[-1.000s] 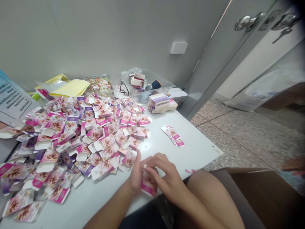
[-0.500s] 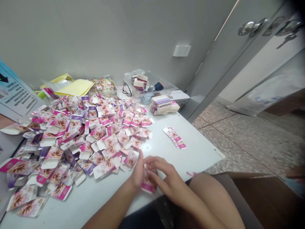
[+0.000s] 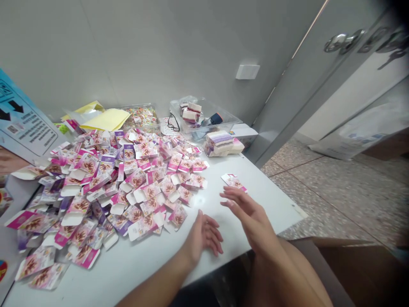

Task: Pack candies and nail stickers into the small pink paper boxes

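Observation:
A big heap of flat pink, purple and white printed carton blanks (image 3: pixel 108 183) covers the left half of the white table (image 3: pixel 262 200). My left hand (image 3: pixel 203 234) rests near the table's front edge with fingers loosely spread and nothing in it. My right hand (image 3: pixel 247 211) hovers over the table, fingers apart and empty, its fingertips just below a small separate stack of the same blanks (image 3: pixel 233 181). The pink carton seen in the earlier frames is not visible in either hand.
At the back stand a clear plastic tub (image 3: pixel 204 117) with small packs and a dark object, a stack of pastel bundles (image 3: pixel 222 143), glasses (image 3: pixel 173 123), yellow paper (image 3: pixel 104 119) and a printed sign (image 3: pixel 25 123). A door with handles (image 3: pixel 341 42) is at right; a cardboard box (image 3: pixel 367 268) below.
Both hands were pressed together on a pink carton at the table's edge. Now they have parted and hold nothing; the right hand moved up toward the small stack.

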Demonstrator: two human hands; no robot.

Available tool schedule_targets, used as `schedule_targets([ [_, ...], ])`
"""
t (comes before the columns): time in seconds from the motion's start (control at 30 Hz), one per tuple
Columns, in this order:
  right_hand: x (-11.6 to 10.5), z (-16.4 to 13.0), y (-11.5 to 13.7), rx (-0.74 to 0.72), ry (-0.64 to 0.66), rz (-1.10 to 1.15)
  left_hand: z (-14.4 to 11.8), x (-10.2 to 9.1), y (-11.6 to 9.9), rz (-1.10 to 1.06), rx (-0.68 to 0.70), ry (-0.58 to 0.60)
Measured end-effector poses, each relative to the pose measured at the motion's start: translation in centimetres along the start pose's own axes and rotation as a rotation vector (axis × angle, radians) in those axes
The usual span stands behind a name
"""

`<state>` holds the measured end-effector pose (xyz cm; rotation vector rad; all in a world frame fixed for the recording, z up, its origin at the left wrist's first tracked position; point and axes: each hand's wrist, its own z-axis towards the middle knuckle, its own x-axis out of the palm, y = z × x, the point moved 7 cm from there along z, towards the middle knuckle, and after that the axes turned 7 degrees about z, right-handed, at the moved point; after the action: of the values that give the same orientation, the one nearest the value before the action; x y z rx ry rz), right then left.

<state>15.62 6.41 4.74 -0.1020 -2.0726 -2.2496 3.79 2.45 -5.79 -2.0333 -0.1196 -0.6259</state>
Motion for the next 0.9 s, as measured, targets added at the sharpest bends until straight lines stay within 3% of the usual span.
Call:
schedule_targets([
  [0.1,-4.2,1.3,1.3,-0.044,-0.181,-0.175,0.2,-0.3,0.4,0.064,-0.034,-0.028],
  [0.17,-7.0,3.1,2.3,-0.031,-0.221,-0.349,0.3,-0.5,0.5,0.087,-0.044,-0.042],
  [0.23,-8.6,5.4,2.3,0.051,-0.149,-0.676,0.4,-0.6,0.4,0.100,-0.039,-0.047],
  [0.3,-9.7,7.4,0.7,0.210,-0.044,-1.104,0.6,-0.7,0.4,0.107,-0.037,-0.047],
  [0.33,-10.1,8.2,-0.3,0.266,-0.045,-1.192,0.6,-0.7,0.4,0.109,-0.041,-0.044],
  [0.43,-10.2,9.3,-3.7,0.374,-0.041,-1.309,0.7,-0.6,0.4,0.105,-0.055,-0.028],
  [0.57,-9.2,8.8,-6.2,0.369,0.000,-1.370,0.6,-0.4,0.1,0.099,-0.036,-0.018],
  [0.73,-8.8,7.6,-5.8,0.329,0.025,-1.366,0.6,-0.4,0.0,0.100,-0.026,-0.007],
  [0.9,-8.1,7.2,-4.9,0.278,-0.030,-1.285,0.5,-0.6,-0.4,0.112,-0.006,-0.027],
])
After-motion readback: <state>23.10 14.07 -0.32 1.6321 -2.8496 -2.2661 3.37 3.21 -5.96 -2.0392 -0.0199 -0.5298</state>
